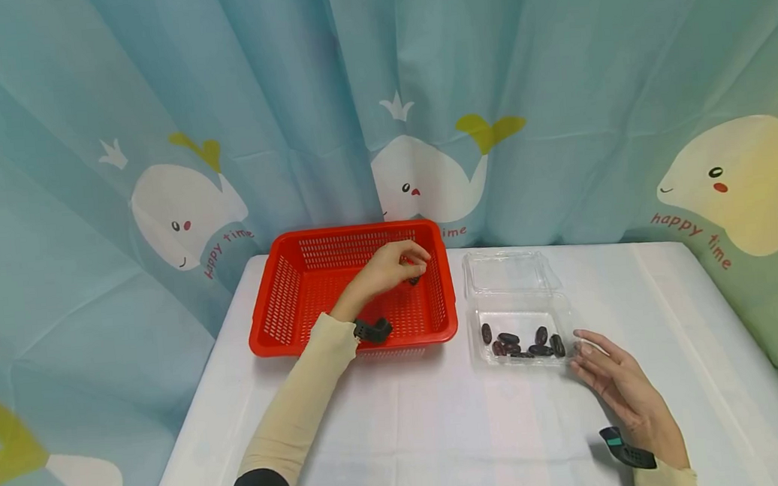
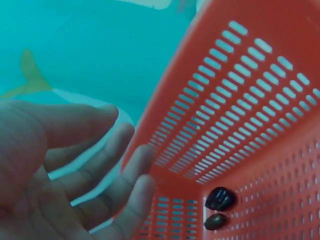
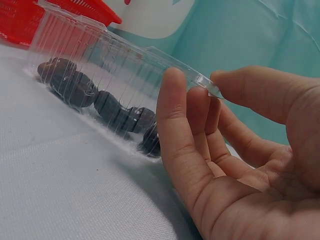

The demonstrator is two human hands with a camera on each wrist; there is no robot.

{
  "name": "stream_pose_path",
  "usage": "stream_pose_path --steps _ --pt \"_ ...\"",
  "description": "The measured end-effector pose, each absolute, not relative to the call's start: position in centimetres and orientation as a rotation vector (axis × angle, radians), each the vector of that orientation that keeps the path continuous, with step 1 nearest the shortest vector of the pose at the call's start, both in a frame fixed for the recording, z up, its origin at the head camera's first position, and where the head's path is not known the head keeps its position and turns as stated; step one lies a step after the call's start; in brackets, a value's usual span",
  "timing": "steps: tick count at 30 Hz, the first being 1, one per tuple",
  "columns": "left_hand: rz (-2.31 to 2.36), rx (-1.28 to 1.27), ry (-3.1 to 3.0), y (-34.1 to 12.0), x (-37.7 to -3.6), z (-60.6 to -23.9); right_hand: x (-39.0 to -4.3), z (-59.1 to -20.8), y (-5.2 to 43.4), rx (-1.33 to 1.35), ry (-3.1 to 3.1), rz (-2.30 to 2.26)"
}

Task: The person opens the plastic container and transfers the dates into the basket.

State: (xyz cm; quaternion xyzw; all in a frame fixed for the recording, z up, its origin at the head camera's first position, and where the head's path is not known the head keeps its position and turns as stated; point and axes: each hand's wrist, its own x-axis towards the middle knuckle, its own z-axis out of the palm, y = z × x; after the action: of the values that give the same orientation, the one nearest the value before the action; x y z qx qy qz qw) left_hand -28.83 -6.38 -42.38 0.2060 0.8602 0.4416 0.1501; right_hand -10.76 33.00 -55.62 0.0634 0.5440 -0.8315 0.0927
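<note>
My left hand reaches into a red plastic basket, near its right side. Its fingers are loosely bent with nothing between them, as the left wrist view shows. Two dark dates, one larger and one smaller, lie on the basket floor beyond the fingertips. My right hand pinches the near right corner of a clear plastic clamshell box, thumb on the rim and fingers against the wall. Several dark dates lie inside the box, mostly along its near side.
The box's clear lid is folded back toward the curtain. Basket and box stand side by side on a white-covered table. A blue curtain printed with whales hangs right behind the table's far edge.
</note>
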Motion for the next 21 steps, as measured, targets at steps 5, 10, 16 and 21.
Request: stream_pose_path --steps 5,10,16,21 --pt "1.225 0.759 2.482 -5.4 -27.8 -41.9 -10.8 -55.6 33.1 0.197 1.620 -2.463" --pt "1.142 0.898 2.479 -4.2 -27.2 -41.4 -10.8 -55.6 33.0 0.213 1.618 -2.466" --pt "1.049 1.004 2.463 -2.8 -26.4 -40.9 -10.8 -55.6 33.0 0.222 1.617 -2.465" --pt "0.931 1.149 2.417 -1.2 -26.1 -40.8 -10.9 -55.6 33.0 0.241 1.645 -2.445"
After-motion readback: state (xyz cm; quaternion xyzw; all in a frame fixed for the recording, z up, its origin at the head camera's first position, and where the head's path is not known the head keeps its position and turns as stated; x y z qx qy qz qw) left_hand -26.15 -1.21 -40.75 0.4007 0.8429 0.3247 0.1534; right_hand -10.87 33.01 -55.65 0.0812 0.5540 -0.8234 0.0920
